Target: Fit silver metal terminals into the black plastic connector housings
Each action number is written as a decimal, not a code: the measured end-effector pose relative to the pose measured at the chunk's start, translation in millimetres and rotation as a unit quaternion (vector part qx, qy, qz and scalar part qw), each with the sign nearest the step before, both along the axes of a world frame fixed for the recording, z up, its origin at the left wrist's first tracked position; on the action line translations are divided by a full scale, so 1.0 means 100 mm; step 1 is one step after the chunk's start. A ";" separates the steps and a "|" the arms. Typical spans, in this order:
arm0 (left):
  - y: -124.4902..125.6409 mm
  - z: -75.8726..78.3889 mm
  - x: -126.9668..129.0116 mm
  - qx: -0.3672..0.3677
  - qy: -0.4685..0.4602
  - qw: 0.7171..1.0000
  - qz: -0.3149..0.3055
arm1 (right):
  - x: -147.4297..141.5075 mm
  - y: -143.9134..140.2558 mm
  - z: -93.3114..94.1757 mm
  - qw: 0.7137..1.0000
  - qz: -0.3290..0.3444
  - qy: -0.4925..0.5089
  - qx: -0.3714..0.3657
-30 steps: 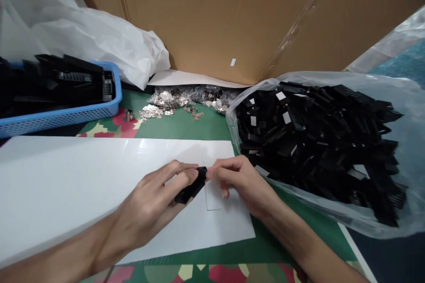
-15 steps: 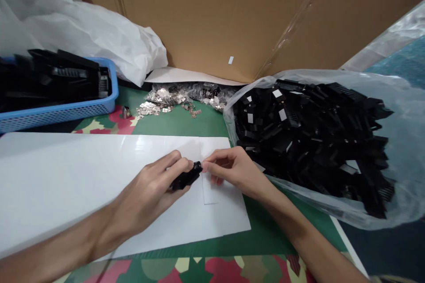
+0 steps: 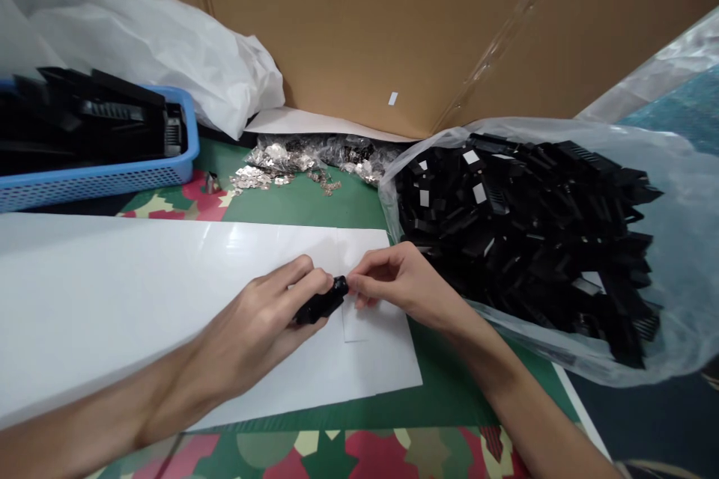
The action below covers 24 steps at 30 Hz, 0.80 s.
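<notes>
Left of the white sheet [image 3: 140, 292] sits a blue basket [image 3: 101, 176] of black parts. Over the sheet's right end the left hand [image 3: 264, 325] grips a small black part [image 3: 323, 303], the right hand [image 3: 393, 284] pinching at its tip (what it pinches is hidden). A slipping pinch could drop something tiny toward the clear bag [image 3: 562, 254], just right of the sheet.

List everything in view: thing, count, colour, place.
black part: one, black, held over the white sheet
white sheet: one, white, on the table
black parts pile: many, black, in the clear bag at right
clear bag: one, transparent, right
metal clips: many, silver, far centre
blue basket: one, blue, far left, holding black parts
white bag: one, white, behind the basket
cardboard: brown, at back
left hand: grips the black part
right hand: pinches its tip
</notes>
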<state>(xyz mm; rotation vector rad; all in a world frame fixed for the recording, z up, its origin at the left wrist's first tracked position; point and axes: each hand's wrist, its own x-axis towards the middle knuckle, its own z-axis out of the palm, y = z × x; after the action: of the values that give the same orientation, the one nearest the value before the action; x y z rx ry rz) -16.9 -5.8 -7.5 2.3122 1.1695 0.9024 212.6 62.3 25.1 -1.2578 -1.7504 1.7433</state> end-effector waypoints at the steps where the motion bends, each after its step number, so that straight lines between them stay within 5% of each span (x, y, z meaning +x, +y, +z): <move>1: 0.00 0.00 0.00 0.003 -0.001 1.000 0.000 | 0.00 0.00 0.00 1.000 0.000 0.000 -0.002; 24: 0.00 0.04 0.01 -0.011 -0.044 0.999 0.008 | 0.04 -0.03 0.00 1.000 -0.019 0.023 -0.009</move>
<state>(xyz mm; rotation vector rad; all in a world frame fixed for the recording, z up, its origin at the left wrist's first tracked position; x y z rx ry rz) -15.7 -6.0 -3.5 2.2261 1.1567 0.9809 216.3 59.4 25.4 -1.2406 -1.6784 1.7565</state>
